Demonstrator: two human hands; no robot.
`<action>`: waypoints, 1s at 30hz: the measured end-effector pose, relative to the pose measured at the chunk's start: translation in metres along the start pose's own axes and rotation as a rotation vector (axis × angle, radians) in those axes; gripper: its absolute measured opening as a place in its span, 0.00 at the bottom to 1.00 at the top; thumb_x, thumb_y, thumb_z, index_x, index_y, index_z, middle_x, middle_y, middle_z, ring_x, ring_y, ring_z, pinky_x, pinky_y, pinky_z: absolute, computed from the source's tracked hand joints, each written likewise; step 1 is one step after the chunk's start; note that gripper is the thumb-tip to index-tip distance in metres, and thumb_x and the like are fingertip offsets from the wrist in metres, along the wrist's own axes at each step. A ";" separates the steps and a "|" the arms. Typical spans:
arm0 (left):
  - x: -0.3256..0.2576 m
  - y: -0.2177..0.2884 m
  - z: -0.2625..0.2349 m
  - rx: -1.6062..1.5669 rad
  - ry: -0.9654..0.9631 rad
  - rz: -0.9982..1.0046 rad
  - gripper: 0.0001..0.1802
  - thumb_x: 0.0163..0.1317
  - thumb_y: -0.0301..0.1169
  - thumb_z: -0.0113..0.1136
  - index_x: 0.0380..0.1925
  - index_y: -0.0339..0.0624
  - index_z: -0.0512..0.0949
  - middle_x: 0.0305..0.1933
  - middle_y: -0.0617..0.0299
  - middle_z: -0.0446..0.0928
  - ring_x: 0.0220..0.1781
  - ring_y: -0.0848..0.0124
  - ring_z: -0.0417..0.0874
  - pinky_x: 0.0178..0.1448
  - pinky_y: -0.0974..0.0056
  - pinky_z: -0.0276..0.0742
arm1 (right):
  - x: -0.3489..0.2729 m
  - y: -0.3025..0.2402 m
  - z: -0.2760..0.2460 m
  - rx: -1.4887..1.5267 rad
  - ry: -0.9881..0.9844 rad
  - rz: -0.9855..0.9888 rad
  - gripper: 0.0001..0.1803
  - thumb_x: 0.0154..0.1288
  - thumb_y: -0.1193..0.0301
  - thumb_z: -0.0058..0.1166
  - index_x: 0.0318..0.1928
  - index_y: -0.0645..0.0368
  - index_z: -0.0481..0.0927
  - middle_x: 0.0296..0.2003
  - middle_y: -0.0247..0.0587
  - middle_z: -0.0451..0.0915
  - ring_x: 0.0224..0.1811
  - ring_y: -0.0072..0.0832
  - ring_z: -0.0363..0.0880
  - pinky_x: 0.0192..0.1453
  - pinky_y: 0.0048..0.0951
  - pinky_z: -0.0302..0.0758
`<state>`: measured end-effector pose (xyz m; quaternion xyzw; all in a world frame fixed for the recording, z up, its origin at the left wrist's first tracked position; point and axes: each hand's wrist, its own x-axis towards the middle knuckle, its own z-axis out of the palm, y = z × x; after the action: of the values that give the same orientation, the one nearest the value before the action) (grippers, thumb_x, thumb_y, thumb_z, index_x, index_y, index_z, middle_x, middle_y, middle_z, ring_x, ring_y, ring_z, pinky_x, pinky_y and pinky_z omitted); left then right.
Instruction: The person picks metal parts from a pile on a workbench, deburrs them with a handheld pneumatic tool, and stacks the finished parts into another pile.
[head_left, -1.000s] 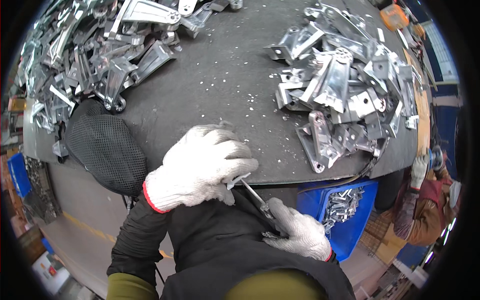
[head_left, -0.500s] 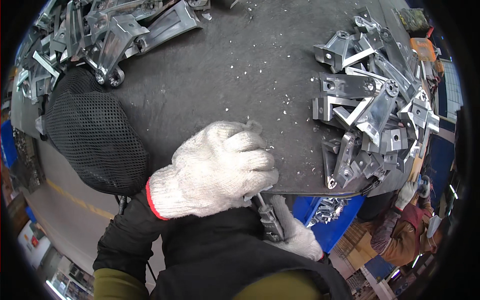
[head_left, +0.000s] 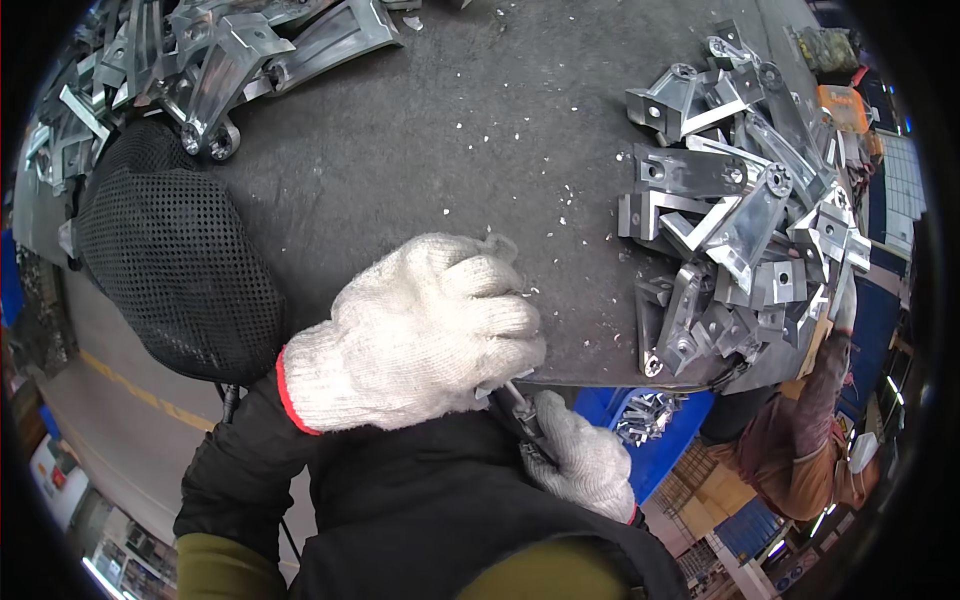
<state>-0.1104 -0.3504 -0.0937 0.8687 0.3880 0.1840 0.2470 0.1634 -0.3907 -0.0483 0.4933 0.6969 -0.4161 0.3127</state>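
My left hand (head_left: 430, 325), in a white knit glove with a red cuff, is closed at the table's near edge. Its fingers curl round a metal piece (head_left: 484, 389), of which only a small bright bit shows beneath the glove. Close by on the right, my gloved right hand (head_left: 585, 460) is wrapped round a dark hand tool with a thin metal shaft (head_left: 516, 393). The shaft points up toward the underside of the left hand, where its tip is hidden. Whether it touches the piece, I cannot tell.
Cast metal brackets (head_left: 755, 220) lie heaped on the right of the dark table (head_left: 400, 150); another heap (head_left: 225, 70) fills the far left. A black mesh-covered object (head_left: 180, 270) stands beside my left arm. Small parts fill a blue bin (head_left: 685, 430). At right, a co-worker's arm (head_left: 825, 390) reaches toward the table.
My right hand and the tool have turned slightly, and less of the tool's body shows. The left hand keeps its grip. The co-worker's arm has stretched out toward the bracket heap.
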 end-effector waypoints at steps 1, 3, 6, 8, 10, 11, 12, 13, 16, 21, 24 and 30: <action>-0.001 -0.002 0.002 -0.017 0.015 0.012 0.30 0.43 0.49 0.70 0.50 0.61 0.86 0.52 0.74 0.81 0.61 0.63 0.79 0.67 0.52 0.83 | -0.001 -0.002 -0.002 -0.002 0.003 0.001 0.44 0.67 0.56 0.70 0.78 0.45 0.64 0.43 0.55 0.87 0.49 0.56 0.89 0.50 0.51 0.86; -0.002 -0.006 0.000 -0.029 0.031 0.022 0.30 0.43 0.50 0.70 0.51 0.59 0.86 0.51 0.73 0.81 0.60 0.62 0.79 0.67 0.51 0.82 | -0.002 -0.004 -0.005 0.095 -0.047 0.027 0.41 0.67 0.53 0.69 0.76 0.40 0.65 0.43 0.55 0.85 0.46 0.56 0.88 0.46 0.55 0.85; -0.005 -0.006 -0.007 -0.061 0.033 0.059 0.32 0.46 0.52 0.70 0.52 0.51 0.85 0.52 0.66 0.81 0.57 0.59 0.81 0.68 0.48 0.82 | -0.013 -0.013 -0.021 0.109 -0.086 0.034 0.41 0.66 0.51 0.69 0.75 0.43 0.65 0.46 0.55 0.85 0.45 0.56 0.88 0.45 0.55 0.84; -0.002 -0.003 -0.014 -0.258 0.214 0.005 0.40 0.42 0.54 0.75 0.53 0.41 0.85 0.53 0.58 0.82 0.55 0.56 0.83 0.67 0.47 0.81 | -0.026 0.010 -0.011 0.111 -0.020 -0.007 0.41 0.66 0.49 0.69 0.74 0.44 0.65 0.45 0.55 0.85 0.46 0.56 0.88 0.46 0.55 0.84; -0.015 0.008 -0.020 -0.332 0.380 -0.077 0.41 0.41 0.53 0.78 0.54 0.38 0.85 0.54 0.54 0.81 0.55 0.55 0.83 0.66 0.48 0.80 | -0.037 0.014 -0.013 0.096 0.031 -0.004 0.40 0.64 0.52 0.72 0.69 0.51 0.66 0.41 0.50 0.84 0.43 0.48 0.89 0.44 0.48 0.84; -0.030 0.020 -0.020 -0.388 0.547 -0.202 0.43 0.39 0.51 0.82 0.54 0.35 0.84 0.54 0.51 0.81 0.55 0.55 0.84 0.65 0.50 0.80 | -0.033 0.020 -0.008 0.107 0.031 -0.027 0.40 0.64 0.52 0.72 0.69 0.51 0.66 0.41 0.50 0.84 0.43 0.48 0.89 0.44 0.48 0.84; -0.048 0.034 -0.007 -0.391 0.707 -0.376 0.42 0.36 0.44 0.86 0.54 0.34 0.85 0.55 0.49 0.81 0.55 0.56 0.84 0.64 0.54 0.80 | -0.035 0.024 -0.005 0.262 0.088 -0.013 0.38 0.63 0.57 0.74 0.67 0.53 0.67 0.40 0.48 0.83 0.40 0.44 0.88 0.42 0.44 0.83; -0.054 0.039 0.000 -0.343 0.795 -0.468 0.38 0.42 0.48 0.87 0.51 0.38 0.86 0.46 0.53 0.84 0.44 0.58 0.88 0.46 0.55 0.86 | -0.036 0.028 -0.002 0.418 0.150 0.014 0.37 0.62 0.62 0.76 0.65 0.54 0.68 0.38 0.46 0.82 0.37 0.39 0.88 0.41 0.40 0.82; -0.052 0.060 0.015 -0.220 0.696 -0.553 0.34 0.40 0.38 0.87 0.48 0.39 0.84 0.50 0.54 0.83 0.49 0.59 0.84 0.52 0.56 0.81 | -0.031 0.032 0.003 0.428 0.275 0.000 0.43 0.60 0.67 0.77 0.70 0.58 0.66 0.36 0.42 0.81 0.33 0.34 0.85 0.38 0.35 0.81; 0.002 0.086 0.036 0.240 0.444 -0.562 0.37 0.42 0.47 0.85 0.54 0.48 0.85 0.44 0.65 0.81 0.40 0.63 0.82 0.50 0.54 0.76 | -0.014 0.050 0.027 0.413 0.515 -0.134 0.46 0.59 0.63 0.77 0.74 0.57 0.65 0.44 0.44 0.88 0.37 0.40 0.90 0.41 0.39 0.84; 0.006 0.082 0.046 0.319 0.472 -0.511 0.33 0.41 0.39 0.84 0.52 0.49 0.85 0.44 0.66 0.80 0.38 0.64 0.81 0.47 0.53 0.72 | -0.014 0.038 0.012 0.429 0.349 0.004 0.48 0.61 0.63 0.76 0.76 0.56 0.61 0.52 0.46 0.87 0.44 0.41 0.91 0.47 0.39 0.85; 0.067 0.068 0.009 0.145 0.723 -0.172 0.26 0.41 0.25 0.77 0.45 0.43 0.86 0.39 0.64 0.83 0.36 0.61 0.84 0.41 0.54 0.76 | 0.006 0.050 0.029 0.424 0.301 -0.171 0.49 0.70 0.53 0.65 0.84 0.42 0.53 0.53 0.61 0.84 0.52 0.58 0.87 0.54 0.52 0.85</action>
<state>-0.0239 -0.3406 -0.0538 0.7271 0.5336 0.4295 0.0467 0.2096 -0.4056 -0.0799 0.5433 0.6720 -0.4998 0.0593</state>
